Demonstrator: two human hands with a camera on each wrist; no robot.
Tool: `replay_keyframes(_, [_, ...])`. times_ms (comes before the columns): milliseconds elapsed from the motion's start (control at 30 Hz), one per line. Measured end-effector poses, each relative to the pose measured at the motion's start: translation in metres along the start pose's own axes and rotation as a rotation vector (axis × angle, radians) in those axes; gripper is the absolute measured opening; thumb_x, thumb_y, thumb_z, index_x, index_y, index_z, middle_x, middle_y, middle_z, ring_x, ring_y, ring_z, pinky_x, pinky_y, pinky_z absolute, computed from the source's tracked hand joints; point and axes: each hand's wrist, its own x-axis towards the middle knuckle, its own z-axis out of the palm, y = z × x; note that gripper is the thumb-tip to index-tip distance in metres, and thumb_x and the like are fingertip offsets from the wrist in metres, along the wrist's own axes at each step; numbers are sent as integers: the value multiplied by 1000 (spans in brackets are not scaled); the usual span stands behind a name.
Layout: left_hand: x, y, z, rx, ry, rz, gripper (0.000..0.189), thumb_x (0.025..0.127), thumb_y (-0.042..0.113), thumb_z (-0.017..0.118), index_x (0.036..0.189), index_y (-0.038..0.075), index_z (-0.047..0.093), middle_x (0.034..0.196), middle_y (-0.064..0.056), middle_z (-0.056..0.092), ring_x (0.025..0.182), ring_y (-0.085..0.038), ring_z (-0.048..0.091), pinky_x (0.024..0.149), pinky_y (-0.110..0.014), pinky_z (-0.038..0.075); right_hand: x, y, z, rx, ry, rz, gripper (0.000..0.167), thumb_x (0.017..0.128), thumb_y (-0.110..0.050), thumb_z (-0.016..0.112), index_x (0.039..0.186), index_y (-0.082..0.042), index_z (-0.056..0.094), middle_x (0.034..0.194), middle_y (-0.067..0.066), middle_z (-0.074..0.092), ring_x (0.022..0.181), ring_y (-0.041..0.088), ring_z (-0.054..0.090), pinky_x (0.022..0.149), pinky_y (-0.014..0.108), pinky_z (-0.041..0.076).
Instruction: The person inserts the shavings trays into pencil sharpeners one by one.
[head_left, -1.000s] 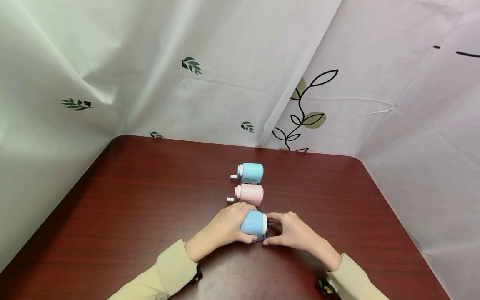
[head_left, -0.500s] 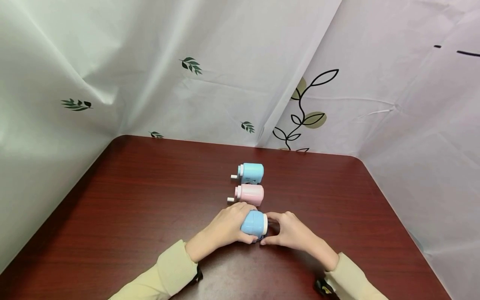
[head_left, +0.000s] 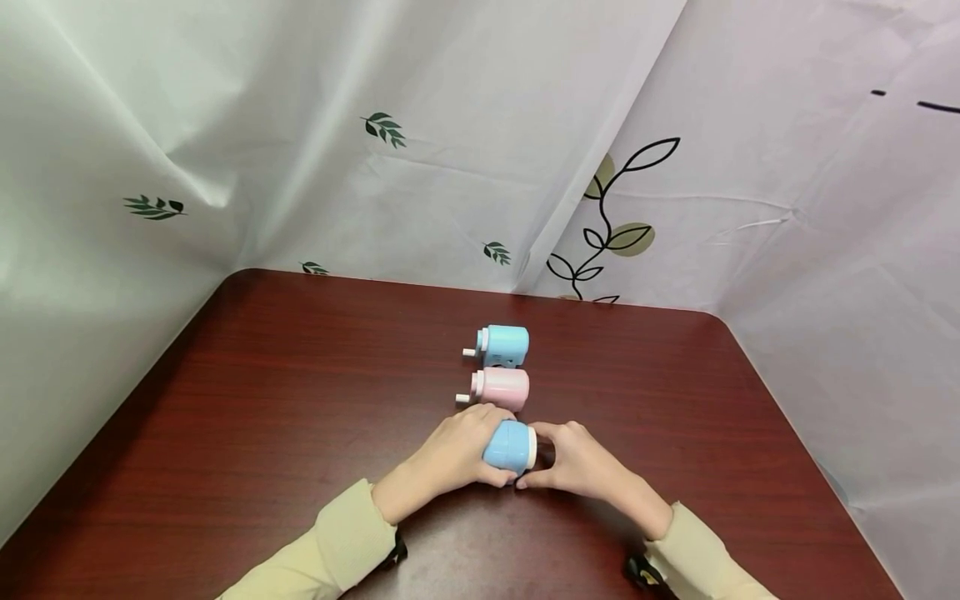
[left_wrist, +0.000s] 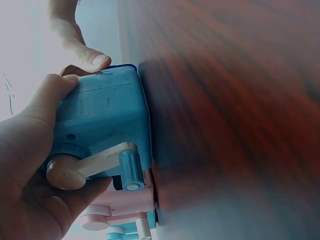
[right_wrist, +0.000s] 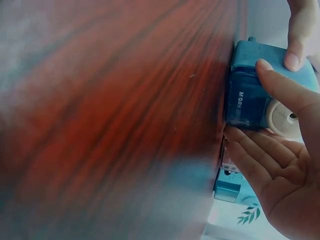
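A blue hand-crank pencil sharpener [head_left: 508,447] stands on the table between both hands. My left hand [head_left: 463,448] grips its body from the left, thumb on the near side. The white crank [left_wrist: 106,159] with a blue knob faces the left wrist camera. At the other end, my right hand [head_left: 583,462] holds the see-through dark blue shavings drawer [right_wrist: 246,100] between thumb and fingers. In the right wrist view the drawer sits close against the body, below the round cream pencil-hole ring [right_wrist: 284,119].
Just behind stands a pink crank sharpener [head_left: 502,389], with a light blue one [head_left: 505,346] beyond it, both cranks pointing left. They rest on the dark red wooden table [head_left: 337,358]. White leaf-patterned sheeting [head_left: 450,167] hangs around the table's back and sides.
My right hand has moved slightly left, and the drawer has slid into the blue sharpener, its dark edge no longer sticking out. The left hand keeps its grip in place.
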Motion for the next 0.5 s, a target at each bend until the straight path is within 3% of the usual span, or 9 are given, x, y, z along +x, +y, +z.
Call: replay_keyframes(500, [0,1,0,-3,3,2,58,67,39,81,113,10,59,107,-4,62,93,-16,59,73,-32,52,1,0,2,13,23,11,49,65,-35,87,105,-16,66,84,-14,65,66,1,50,64,16,44])
